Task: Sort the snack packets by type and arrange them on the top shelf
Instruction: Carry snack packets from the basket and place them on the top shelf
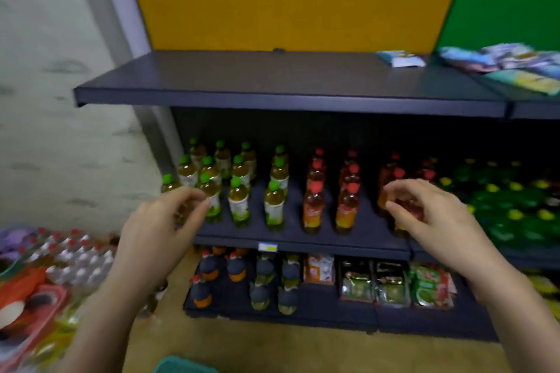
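Two hands hang raised before the dark middle shelf (295, 232), fingers loosely curled and holding nothing: the left hand (163, 221) in front of the green-capped bottles of yellow drink (239, 203), the right hand (433, 215) in front of the red-capped bottles of orange drink (313, 206). On the dark grey metal top shelf (272, 76), one small blue-and-white snack packet (400, 58) lies near the back right corner. A loose pile of blue and yellow snack packets (503, 62) lies just past the right end, cut off by the frame — too blurred to count. About twelve green caps show; the right hand hides part of the red-capped rows.
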Available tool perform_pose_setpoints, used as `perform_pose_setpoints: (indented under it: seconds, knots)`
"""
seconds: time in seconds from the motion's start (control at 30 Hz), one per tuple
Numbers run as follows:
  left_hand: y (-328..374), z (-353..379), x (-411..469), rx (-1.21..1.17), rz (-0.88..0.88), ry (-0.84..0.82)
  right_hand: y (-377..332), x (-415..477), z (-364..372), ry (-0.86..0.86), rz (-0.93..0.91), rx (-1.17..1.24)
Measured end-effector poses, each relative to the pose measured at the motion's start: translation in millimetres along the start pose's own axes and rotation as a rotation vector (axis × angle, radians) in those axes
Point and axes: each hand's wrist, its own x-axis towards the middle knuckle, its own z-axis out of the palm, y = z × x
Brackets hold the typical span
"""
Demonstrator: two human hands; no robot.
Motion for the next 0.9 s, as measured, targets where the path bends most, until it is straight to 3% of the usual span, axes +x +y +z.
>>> perform_pose_setpoints:
  seconds: [0.17, 0.33, 0.77, 0.9]
  knots:
    - [66.7, 41.3, 57.4, -0.104, 0.176, -0.024, 61.8, 8.2, -44.2, 0.176, 0.102, 0.047]
    - [133.6, 87.1, 106.8, -0.18, 0.246, -0.032, 124.2, 44.5, -71.4, 0.23, 0.091, 0.022]
    - [267.0, 178.3, 284.0, -0.387, 0.133, -0.102, 245.0, 238.3, -141.2, 0.152, 0.035, -0.04]
    - [288.5, 213.6, 341.4, -0.32, 0.076, -0.088, 262.8, 297.3, -145.5, 0.125, 0.073, -0.014]
